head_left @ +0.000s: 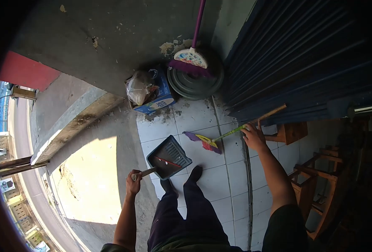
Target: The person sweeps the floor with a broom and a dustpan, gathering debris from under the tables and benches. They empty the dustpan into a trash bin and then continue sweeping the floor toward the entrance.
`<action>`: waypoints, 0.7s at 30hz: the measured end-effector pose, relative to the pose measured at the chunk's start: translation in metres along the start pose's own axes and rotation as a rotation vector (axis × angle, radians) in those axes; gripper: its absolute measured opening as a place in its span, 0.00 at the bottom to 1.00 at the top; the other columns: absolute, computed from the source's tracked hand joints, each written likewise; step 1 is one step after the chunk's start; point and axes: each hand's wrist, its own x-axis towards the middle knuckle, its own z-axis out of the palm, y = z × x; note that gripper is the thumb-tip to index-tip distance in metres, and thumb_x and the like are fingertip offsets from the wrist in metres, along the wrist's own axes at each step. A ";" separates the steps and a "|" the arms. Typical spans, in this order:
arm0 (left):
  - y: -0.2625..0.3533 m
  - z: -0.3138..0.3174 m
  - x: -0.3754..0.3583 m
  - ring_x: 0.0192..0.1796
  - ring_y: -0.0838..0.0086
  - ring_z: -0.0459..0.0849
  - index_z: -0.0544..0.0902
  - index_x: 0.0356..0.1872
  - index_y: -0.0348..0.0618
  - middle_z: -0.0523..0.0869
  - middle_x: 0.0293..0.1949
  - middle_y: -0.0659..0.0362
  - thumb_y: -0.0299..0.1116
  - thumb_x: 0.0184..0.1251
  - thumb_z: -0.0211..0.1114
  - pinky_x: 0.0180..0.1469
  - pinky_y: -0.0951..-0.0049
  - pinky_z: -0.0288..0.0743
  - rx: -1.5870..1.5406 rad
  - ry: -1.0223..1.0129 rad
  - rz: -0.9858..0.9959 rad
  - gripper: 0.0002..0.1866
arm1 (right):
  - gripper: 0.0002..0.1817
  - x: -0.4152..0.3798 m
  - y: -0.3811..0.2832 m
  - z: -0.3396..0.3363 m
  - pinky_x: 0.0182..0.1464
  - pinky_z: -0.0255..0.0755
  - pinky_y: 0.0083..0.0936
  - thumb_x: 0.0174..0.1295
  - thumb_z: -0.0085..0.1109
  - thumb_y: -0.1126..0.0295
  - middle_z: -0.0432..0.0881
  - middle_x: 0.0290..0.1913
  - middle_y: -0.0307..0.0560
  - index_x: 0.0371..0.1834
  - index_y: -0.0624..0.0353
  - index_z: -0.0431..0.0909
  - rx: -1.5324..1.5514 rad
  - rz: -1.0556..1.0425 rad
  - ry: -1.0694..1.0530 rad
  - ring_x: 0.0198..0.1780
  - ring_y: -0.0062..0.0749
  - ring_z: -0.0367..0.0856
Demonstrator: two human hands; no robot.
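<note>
My left hand [134, 182] is closed round the handle of a dark dustpan [169, 156], which has a thin red strip and small bits in it. In my right hand [253, 136] is the green and tan stick of a broom [205, 142]. Its yellow head, with purple and red bristles, is over the white tiles to the right of the dustpan, apart from it. Both of my feet are just below the pan and the broom head.
A blue box [158, 101] holding a plastic bag stands by the wall. Beside it, a purple broom [190, 58] is in front of a round grey-green lid [214, 80]. Wooden furniture [328, 185] and a dark shutter [286, 63] are at the right.
</note>
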 end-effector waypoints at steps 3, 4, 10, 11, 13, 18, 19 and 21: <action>0.040 -0.005 0.007 0.31 0.64 0.76 0.76 0.30 0.39 0.78 0.25 0.55 0.39 0.57 0.56 0.36 0.67 0.67 0.064 0.058 0.113 0.12 | 0.15 0.003 -0.037 0.023 0.63 0.35 0.54 0.52 0.55 0.63 0.69 0.49 0.41 0.45 0.48 0.72 0.337 0.191 -0.031 0.57 0.30 0.63; 0.057 -0.009 0.009 0.33 0.62 0.75 0.76 0.30 0.40 0.78 0.26 0.54 0.40 0.57 0.56 0.39 0.65 0.66 0.192 0.086 0.231 0.12 | 0.15 0.008 -0.052 0.026 0.60 0.49 0.48 0.52 0.56 0.61 0.72 0.47 0.41 0.43 0.49 0.73 0.362 0.246 0.002 0.53 0.34 0.67; 0.095 -0.031 0.042 0.31 0.59 0.75 0.74 0.26 0.39 0.77 0.24 0.54 0.40 0.58 0.56 0.44 0.58 0.61 0.097 0.038 0.292 0.13 | 0.19 0.072 -0.095 0.079 0.46 0.68 0.28 0.54 0.54 0.57 0.76 0.43 0.51 0.45 0.57 0.73 0.896 0.591 -0.024 0.46 0.38 0.75; 0.100 -0.034 0.050 0.29 0.60 0.75 0.72 0.24 0.38 0.77 0.22 0.54 0.40 0.58 0.56 0.41 0.60 0.64 -0.009 0.013 0.313 0.14 | 0.20 0.087 -0.099 0.092 0.45 0.68 0.28 0.55 0.53 0.57 0.77 0.42 0.51 0.45 0.59 0.73 1.017 0.627 0.014 0.45 0.37 0.75; 0.116 -0.038 0.065 0.26 0.63 0.74 0.71 0.23 0.38 0.76 0.21 0.54 0.40 0.58 0.56 0.37 0.64 0.65 -0.040 -0.002 0.265 0.14 | 0.22 0.119 -0.102 0.099 0.43 0.68 0.25 0.56 0.51 0.56 0.78 0.38 0.50 0.44 0.64 0.72 1.205 0.669 0.086 0.41 0.33 0.77; 0.148 -0.041 0.118 0.21 0.75 0.67 0.66 0.21 0.38 0.70 0.16 0.57 0.32 0.56 0.60 0.25 0.74 0.63 -0.124 -0.051 0.233 0.12 | 0.27 0.210 -0.111 0.092 0.48 0.65 0.33 0.57 0.48 0.50 0.73 0.48 0.45 0.53 0.58 0.66 1.525 0.908 -0.071 0.45 0.32 0.74; 0.138 -0.037 0.128 0.21 0.76 0.66 0.66 0.22 0.38 0.70 0.16 0.58 0.30 0.55 0.61 0.25 0.75 0.63 -0.141 -0.053 0.249 0.12 | 0.30 0.227 -0.112 0.095 0.49 0.63 0.38 0.57 0.47 0.48 0.71 0.51 0.46 0.56 0.57 0.63 1.558 0.932 -0.136 0.47 0.34 0.72; 0.138 -0.033 0.135 0.21 0.76 0.66 0.66 0.21 0.39 0.70 0.17 0.58 0.31 0.56 0.60 0.25 0.76 0.62 -0.167 -0.069 0.248 0.12 | 0.32 0.244 -0.116 0.112 0.51 0.61 0.43 0.56 0.45 0.46 0.68 0.54 0.48 0.59 0.55 0.59 1.584 0.969 -0.215 0.50 0.36 0.71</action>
